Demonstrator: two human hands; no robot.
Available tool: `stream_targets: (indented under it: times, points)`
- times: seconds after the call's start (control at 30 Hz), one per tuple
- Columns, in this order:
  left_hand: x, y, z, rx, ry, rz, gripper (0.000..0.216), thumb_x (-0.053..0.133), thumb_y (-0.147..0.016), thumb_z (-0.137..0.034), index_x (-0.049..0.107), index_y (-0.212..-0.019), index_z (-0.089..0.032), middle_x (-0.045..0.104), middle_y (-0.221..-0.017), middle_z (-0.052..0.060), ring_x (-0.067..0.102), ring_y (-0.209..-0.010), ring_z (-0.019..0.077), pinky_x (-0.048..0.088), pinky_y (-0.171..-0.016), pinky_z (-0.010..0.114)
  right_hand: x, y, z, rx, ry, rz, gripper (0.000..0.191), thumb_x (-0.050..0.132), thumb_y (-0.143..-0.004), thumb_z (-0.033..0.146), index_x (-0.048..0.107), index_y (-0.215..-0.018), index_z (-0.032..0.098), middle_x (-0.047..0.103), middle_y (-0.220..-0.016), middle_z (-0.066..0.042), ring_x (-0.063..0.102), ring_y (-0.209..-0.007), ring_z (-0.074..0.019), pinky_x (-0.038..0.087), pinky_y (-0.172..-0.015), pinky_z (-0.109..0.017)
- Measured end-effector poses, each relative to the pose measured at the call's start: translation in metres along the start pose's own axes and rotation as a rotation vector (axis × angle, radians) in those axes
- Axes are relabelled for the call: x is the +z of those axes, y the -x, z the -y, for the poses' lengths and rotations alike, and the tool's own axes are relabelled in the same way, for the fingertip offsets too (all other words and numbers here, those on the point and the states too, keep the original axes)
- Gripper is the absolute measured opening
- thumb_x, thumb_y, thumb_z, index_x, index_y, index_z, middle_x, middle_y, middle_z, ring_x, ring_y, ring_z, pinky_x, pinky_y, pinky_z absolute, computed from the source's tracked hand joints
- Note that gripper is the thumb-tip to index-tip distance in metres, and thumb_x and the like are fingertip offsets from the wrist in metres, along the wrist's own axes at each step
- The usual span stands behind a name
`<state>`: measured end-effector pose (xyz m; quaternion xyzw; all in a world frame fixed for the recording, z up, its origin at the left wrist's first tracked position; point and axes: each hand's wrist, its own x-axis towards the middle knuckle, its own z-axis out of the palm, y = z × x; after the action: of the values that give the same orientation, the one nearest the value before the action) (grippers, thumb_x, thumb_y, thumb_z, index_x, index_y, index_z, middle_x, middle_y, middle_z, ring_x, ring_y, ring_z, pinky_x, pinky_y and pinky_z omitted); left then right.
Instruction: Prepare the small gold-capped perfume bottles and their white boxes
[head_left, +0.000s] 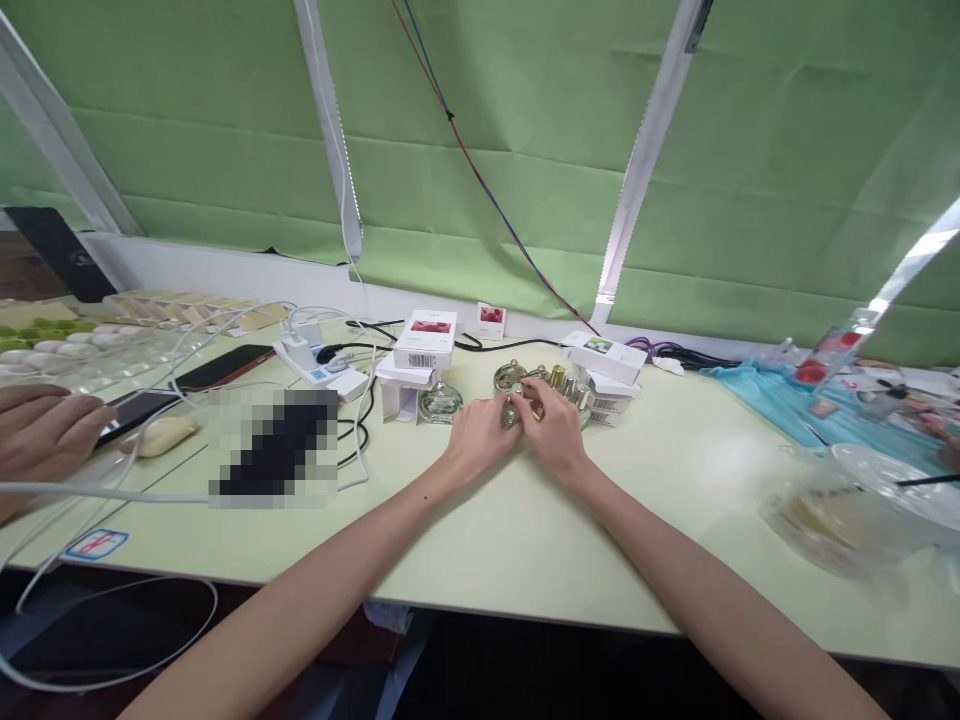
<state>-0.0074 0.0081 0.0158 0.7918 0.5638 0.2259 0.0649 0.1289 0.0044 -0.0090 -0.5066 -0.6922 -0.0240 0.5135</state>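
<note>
Both my hands meet at the middle of the pale green table (525,520). My left hand (478,437) and my right hand (553,430) are closed together around a small round perfume bottle (511,412) with a gold-coloured cap. Just behind them stand several more small glass bottles (513,376) with gold caps. A round clear bottle (439,403) sits to the left of my left hand. White perfume boxes (425,340) lie behind it, and another white box (604,357) lies behind my right hand.
Another person's hand (41,430) rests at the far left by a phone (223,366). A white power strip (319,368) with cables lies left of centre. Clear plastic containers (840,520) and blue cloth (780,395) fill the right side.
</note>
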Motion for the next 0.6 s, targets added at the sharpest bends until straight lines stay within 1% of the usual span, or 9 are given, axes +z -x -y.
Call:
stream_targets:
  times: [0.1,0.17,0.3,0.4,0.5,0.6]
  points:
    - [-0.0003,0.0025,-0.0022,-0.004,0.011,0.028,0.033,0.043,-0.094,-0.039,0.066,-0.107,-0.020,0.074,-0.085,0.012,0.070,-0.082,0.0296,0.044,-0.067,0.032,-0.0015,-0.0006,0.0030,0.008,-0.037,-0.020,0.027,0.050,-0.099,0.040,0.065,-0.109,0.020,0.075,-0.092,-0.005,0.067,-0.073,-0.0184,0.052,-0.074,-0.031]
    - [-0.0002,0.0044,-0.0040,-0.001,0.017,0.043,0.036,0.042,-0.094,-0.040,0.066,-0.110,-0.019,0.073,-0.085,0.013,0.070,-0.082,0.0300,0.045,-0.067,0.033,-0.0024,-0.0015,0.0051,-0.001,-0.051,-0.053,0.028,0.046,-0.101,0.041,0.065,-0.101,0.020,0.073,-0.086,-0.004,0.064,-0.068,-0.0167,0.050,-0.070,-0.030]
    - [0.0018,0.0079,-0.0070,0.026,0.016,0.059,0.036,0.043,-0.093,-0.042,0.064,-0.109,-0.018,0.073,-0.087,0.014,0.070,-0.084,0.0312,0.046,-0.071,0.035,-0.0035,-0.0036,0.0061,-0.020,-0.028,-0.186,0.035,0.039,-0.103,0.041,0.062,-0.087,0.020,0.068,-0.076,-0.003,0.059,-0.064,-0.0154,0.046,-0.065,-0.028]
    - [0.0044,0.0096,-0.0073,0.054,0.012,0.058,0.034,0.045,-0.092,-0.042,0.062,-0.111,-0.019,0.073,-0.086,0.012,0.070,-0.085,0.0308,0.046,-0.070,0.034,-0.0045,-0.0049,0.0045,-0.006,-0.005,-0.259,0.038,0.036,-0.103,0.041,0.057,-0.079,0.020,0.062,-0.070,-0.003,0.055,-0.060,-0.0151,0.043,-0.062,-0.028]
    - [0.0064,0.0105,-0.0063,0.065,0.007,0.068,0.034,0.046,-0.091,-0.041,0.061,-0.113,-0.020,0.073,-0.084,0.011,0.070,-0.084,0.0303,0.045,-0.069,0.034,-0.0051,-0.0054,0.0029,0.012,0.008,-0.289,0.039,0.035,-0.103,0.041,0.053,-0.075,0.021,0.056,-0.064,-0.001,0.049,-0.056,-0.0148,0.039,-0.059,-0.029]
    - [0.0072,0.0105,-0.0054,0.073,0.005,0.073,0.032,0.045,-0.092,-0.040,0.061,-0.110,-0.019,0.073,-0.084,0.011,0.070,-0.083,0.0303,0.045,-0.068,0.034,-0.0049,-0.0052,0.0019,0.027,0.016,-0.286,0.040,0.035,-0.103,0.042,0.051,-0.073,0.022,0.052,-0.060,0.001,0.046,-0.054,-0.0146,0.038,-0.058,-0.029]
